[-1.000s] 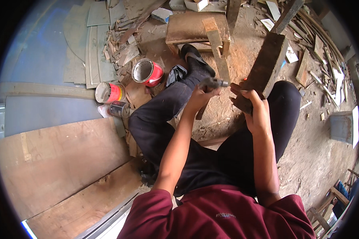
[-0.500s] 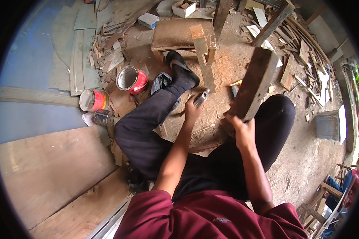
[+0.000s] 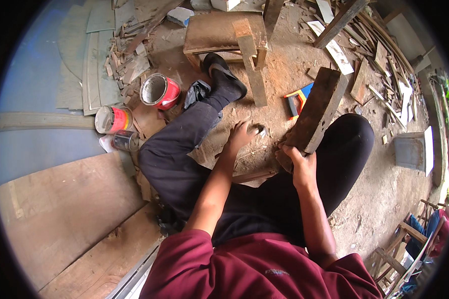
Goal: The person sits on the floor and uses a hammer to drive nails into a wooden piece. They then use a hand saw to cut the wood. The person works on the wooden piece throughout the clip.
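My right hand [image 3: 300, 162] grips the lower end of a thick dark wooden block [image 3: 320, 112], which is tilted up and away beside my right knee. My left hand [image 3: 242, 134] is closed around a tool with a shiny metal end [image 3: 261, 130]; my fingers hide most of it, so its kind is unclear. The tool is to the left of the block and apart from it. Beyond the block's left side, a handsaw [image 3: 297, 102] with an orange-and-black handle lies on the ground, its blue blade partly covered by the block.
A low wooden stool [image 3: 224, 31] stands ahead, with a notched board [image 3: 249, 60] leaning on it. On the left are a red paint bucket [image 3: 159, 91], a smaller red can [image 3: 113, 120] and a dark tin [image 3: 125, 140]. Wood scraps [image 3: 379, 74] litter the far right.
My left hand has turned, so the tool's metal end shows smaller. The block has dropped and tipped slightly, and more of the handsaw shows. The whole view has shifted a little.
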